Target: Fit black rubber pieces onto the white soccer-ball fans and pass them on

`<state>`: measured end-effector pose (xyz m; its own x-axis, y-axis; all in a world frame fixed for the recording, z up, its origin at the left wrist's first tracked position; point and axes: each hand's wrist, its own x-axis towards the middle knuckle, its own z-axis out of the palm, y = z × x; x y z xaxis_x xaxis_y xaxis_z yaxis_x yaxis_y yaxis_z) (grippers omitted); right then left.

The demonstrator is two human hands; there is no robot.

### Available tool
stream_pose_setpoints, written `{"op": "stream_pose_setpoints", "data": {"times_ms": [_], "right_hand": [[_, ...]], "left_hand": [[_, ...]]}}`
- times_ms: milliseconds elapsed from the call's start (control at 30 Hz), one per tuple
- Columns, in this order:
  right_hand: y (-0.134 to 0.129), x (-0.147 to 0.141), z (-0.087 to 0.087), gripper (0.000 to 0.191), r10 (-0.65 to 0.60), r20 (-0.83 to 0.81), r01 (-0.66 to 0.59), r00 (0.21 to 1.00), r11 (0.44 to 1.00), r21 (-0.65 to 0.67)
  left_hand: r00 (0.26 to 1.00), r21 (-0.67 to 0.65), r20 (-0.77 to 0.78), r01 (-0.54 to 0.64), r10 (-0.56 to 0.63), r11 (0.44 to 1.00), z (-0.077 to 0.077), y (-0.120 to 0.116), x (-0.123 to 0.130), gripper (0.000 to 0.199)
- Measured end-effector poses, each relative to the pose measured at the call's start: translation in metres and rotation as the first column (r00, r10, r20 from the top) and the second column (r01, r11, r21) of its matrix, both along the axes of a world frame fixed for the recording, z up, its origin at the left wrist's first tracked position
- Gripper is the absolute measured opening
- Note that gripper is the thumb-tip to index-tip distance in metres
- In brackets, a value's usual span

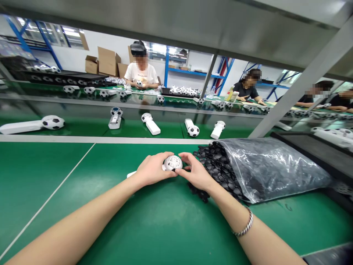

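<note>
A white handheld fan [173, 162] with a round, football-shaped head is held just above the green bench in front of me. The head shows an openwork white grille, and its pale handle pokes out to the left below my wrist. My left hand [153, 167] wraps around the head from the left, thumb in front. From the right, my right hand [194, 171] has its thumb and index finger at the edge of the head; its other fingers are partly hidden. Close by on the right, many small black plastic pieces [220, 165] spill out of a clear plastic bag [278, 171].
Beyond the white bench edge [110, 140], a green conveyor carries several football-headed fans [151, 124]. A slanted metal post [298, 81] and a black tray [309, 147] stand to the right. A co-worker [141, 71] sits opposite, others further right.
</note>
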<state>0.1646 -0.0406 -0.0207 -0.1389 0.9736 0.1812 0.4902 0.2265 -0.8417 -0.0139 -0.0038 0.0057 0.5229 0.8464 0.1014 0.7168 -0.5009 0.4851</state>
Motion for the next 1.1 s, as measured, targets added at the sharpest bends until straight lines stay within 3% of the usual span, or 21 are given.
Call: {"op": "stream_pose_setpoints", "data": {"times_ms": [367, 467, 533, 600, 700, 833, 1100], "right_hand": [[0.006, 0.006, -0.001, 0.035, 0.128, -0.161, -0.132, 0.979, 0.991, -0.017], [0.015, 0.024, 0.002, 0.029, -0.035, -0.007, 0.036, 0.999, 0.999, 0.030], [0.020, 0.036, 0.002, 0.018, -0.215, 0.197, 0.193, 0.956, 0.973, 0.125], [0.023, 0.044, 0.001, 0.012, -0.276, 0.359, 0.226, 0.892, 0.958, 0.175], [0.023, 0.045, -0.004, 0.014, -0.223, 0.469, 0.162, 0.855, 0.973, 0.166], [0.023, 0.038, -0.008, 0.012, -0.184, 0.483, 0.118, 0.856, 0.979, 0.164], [0.026, 0.038, -0.007, 0.011, -0.092, 0.440, 0.051, 0.893, 0.993, 0.104]], "left_hand": [[1.000, 0.007, 0.019, 0.001, -0.001, 1.000, 0.000, -0.003, 0.003, 0.051], [1.000, -0.031, -0.007, 0.021, -0.021, 0.999, 0.001, -0.002, 0.001, 0.057], [0.998, -0.057, -0.052, 0.019, -0.022, 0.998, 0.002, 0.000, -0.001, 0.059], [0.994, -0.029, -0.100, 0.047, -0.050, 0.998, 0.003, 0.003, -0.003, 0.054], [0.979, 0.111, -0.160, 0.145, -0.126, 0.983, 0.004, 0.006, -0.005, 0.047], [0.967, 0.232, -0.219, 0.178, -0.127, 0.956, 0.000, 0.009, -0.005, 0.058], [0.970, 0.245, -0.199, 0.185, -0.138, 0.952, -0.004, 0.011, -0.006, 0.056]]}}
